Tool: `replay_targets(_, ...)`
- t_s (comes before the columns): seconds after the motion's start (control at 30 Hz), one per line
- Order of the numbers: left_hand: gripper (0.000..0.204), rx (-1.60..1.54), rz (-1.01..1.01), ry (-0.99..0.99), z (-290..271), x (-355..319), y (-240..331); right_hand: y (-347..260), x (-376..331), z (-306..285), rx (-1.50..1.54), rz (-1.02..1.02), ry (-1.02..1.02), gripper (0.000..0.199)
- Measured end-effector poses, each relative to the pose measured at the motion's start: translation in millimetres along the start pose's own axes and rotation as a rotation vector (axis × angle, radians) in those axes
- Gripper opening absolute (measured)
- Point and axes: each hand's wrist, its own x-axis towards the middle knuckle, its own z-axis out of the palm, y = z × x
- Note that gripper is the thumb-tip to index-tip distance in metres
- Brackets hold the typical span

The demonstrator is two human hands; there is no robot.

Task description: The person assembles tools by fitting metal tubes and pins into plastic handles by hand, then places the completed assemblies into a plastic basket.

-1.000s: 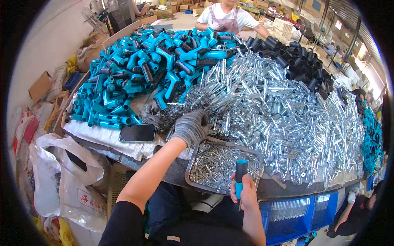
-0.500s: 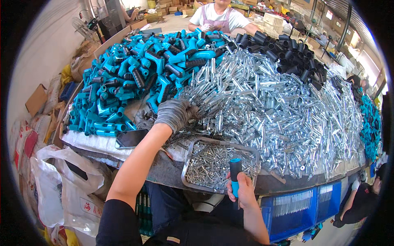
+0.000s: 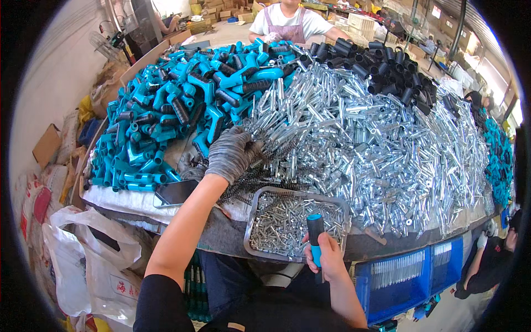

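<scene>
- We see the left hand (image 3: 231, 153), in a grey knitted glove, reaching out over the table with its fingers curled down onto a tangle of dark coiled wire springs (image 3: 264, 166); whether it pinches any of them we cannot tell.
- The springs lie at the near edge of the heap of metal tubes (image 3: 359, 133): short, bright, zinc-coloured cylinders with a hard glossy sheen, piled loosely across the middle and right of the table.
- We note the right hand (image 3: 327, 257), bare, closed in a fist around a tool handle (image 3: 315, 229), a stubby upright grip with a black ribbed cap above a smooth blue shaft.
- The handle stands at the near rim of a shallow metal tray (image 3: 251, 216) with rounded corners, which holds small silvery pins lying flat.
- To the left, we find a mound of teal plastic handles (image 3: 160, 127), angular and matt, several fitted with black ribbed sleeves.
- At the far right of the heap rest black tubular grips (image 3: 387, 66), dull and rubbery in look.
- A dark flat phone (image 3: 176, 192) lies on white cloth just beside the left forearm.
- Below the table edge sits a blue plastic crate (image 3: 409, 274).
- Across the table a second person (image 3: 287, 19) in a white shirt and apron stands.
</scene>
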Motion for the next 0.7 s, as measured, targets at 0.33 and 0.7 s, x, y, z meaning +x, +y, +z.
replay_targets(0.33, 0.032, -0.071, -0.143, -0.09, 0, 6, 17, 6, -1, 1, -0.014, -0.03, 0.018, 0.05)
replay_targets(0.7, 0.018, -0.302, -0.094, -0.07, 5, 4, 18, 2, -2, 5, 0.024, -0.022, 0.024, 0.044)
